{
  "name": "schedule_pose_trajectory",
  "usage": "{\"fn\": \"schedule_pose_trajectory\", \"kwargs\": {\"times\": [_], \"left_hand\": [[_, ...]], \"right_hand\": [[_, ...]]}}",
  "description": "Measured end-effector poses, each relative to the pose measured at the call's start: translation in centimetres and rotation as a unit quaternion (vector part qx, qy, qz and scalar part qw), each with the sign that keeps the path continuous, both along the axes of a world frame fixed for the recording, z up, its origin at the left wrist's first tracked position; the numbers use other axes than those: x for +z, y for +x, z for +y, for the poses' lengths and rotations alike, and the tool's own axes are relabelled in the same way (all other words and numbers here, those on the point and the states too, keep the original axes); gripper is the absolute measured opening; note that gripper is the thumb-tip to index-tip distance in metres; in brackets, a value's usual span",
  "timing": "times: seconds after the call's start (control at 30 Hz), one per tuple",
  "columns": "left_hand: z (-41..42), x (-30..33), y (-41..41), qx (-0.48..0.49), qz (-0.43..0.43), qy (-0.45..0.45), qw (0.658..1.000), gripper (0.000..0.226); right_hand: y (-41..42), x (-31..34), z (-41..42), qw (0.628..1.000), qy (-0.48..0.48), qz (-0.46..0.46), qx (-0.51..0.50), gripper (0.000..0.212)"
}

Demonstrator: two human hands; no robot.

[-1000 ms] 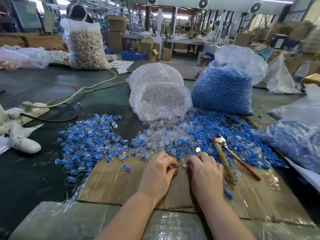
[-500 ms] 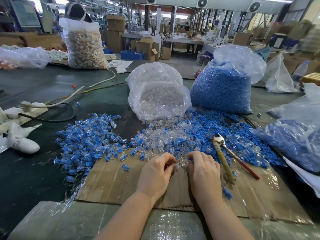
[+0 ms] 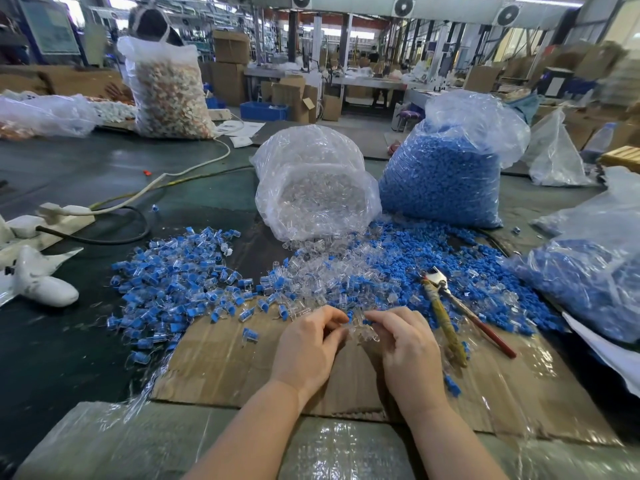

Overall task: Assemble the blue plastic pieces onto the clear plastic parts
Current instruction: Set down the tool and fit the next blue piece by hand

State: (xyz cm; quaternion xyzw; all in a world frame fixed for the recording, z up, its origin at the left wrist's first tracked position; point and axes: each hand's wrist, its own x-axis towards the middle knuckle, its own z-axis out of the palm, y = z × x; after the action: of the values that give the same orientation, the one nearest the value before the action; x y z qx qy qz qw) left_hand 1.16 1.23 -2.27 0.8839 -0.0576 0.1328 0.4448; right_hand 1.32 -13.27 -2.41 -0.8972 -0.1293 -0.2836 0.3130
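Both hands meet at the near edge of the mixed heap, over the flat brown cardboard sheet (image 3: pixel 242 368), which gives a firm working surface. The left hand (image 3: pixel 306 344) has its fingers curled inward and seems to pinch a small part, though what it holds is hidden behind the knuckles. The right hand (image 3: pixel 403 341) curls its fingers round a small clear plastic part (image 3: pixel 360 332), with a small blue plastic piece (image 3: pixel 349 317) showing just between the two hands, probably so one can be pressed into the other.

Supplies sit within reach: the clear plastic bag of transparent parts (image 3: pixel 317 188) at twelve o'clock, the bag of blue plastic pieces (image 3: pixel 443 174) at one o'clock, loose stock spilled between them. Finished blue-and-clear assemblies (image 3: pixel 173 275) pile at ten o'clock, kept apart from raw stock. Red-handled pliers (image 3: pixel 460 306) lie at two o'clock of the right hand.

Compared with half a second ago, the hands have drawn slightly nearer the heap and the clear part shows more plainly between them.
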Motion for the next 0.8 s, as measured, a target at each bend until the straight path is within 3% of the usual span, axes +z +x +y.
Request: {"fn": "schedule_pose_trajectory", "kwargs": {"times": [0.8], "left_hand": [[0.24, 0.22, 0.08, -0.05, 0.051, -0.073, 0.995, 0.018]], "right_hand": [[-0.52, 0.57, 0.35, 0.997, -0.028, -0.014, 0.07, 0.011]]}}
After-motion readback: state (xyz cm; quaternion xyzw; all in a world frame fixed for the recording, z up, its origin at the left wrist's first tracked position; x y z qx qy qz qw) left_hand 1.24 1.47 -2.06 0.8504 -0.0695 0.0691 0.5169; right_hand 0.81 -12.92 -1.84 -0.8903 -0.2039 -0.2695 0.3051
